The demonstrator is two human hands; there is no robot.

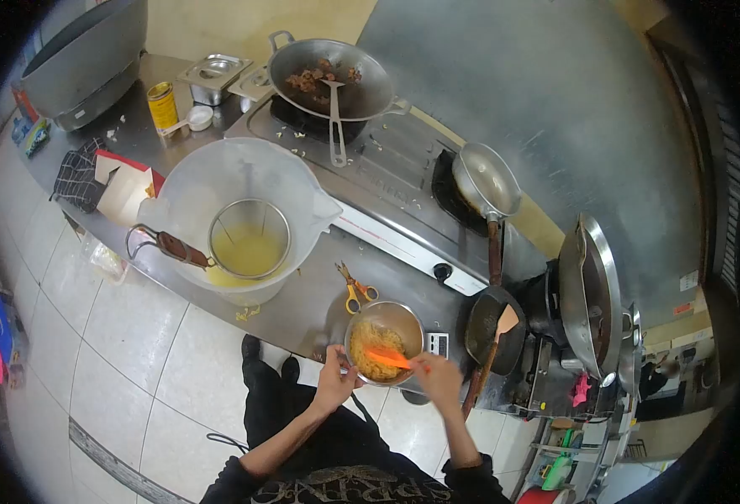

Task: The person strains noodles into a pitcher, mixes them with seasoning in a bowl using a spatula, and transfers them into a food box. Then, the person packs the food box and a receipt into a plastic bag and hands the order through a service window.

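My left hand (335,382) is closed on the left edge of a round metal bowl (408,322) at the front of the steel counter. Yellowish, shredded-looking food (373,334) lies in the bowl. From the right, my right hand (439,377) grips an orange spatula (384,358), its head down in the food. Just behind the bowl lie scissors (356,290) with orange-and-black handles. Beside its right edge is a small device with a display (438,343), perhaps a scale.
Left of the bowl stands a large white plastic tub (298,181) with a strainer (250,238) over yellow liquid. A wok (370,63) with browned food and a saucepan (487,181) sit on the stove (387,181). A black frying pan (481,323) and wooden spatula (505,322) are to the right.
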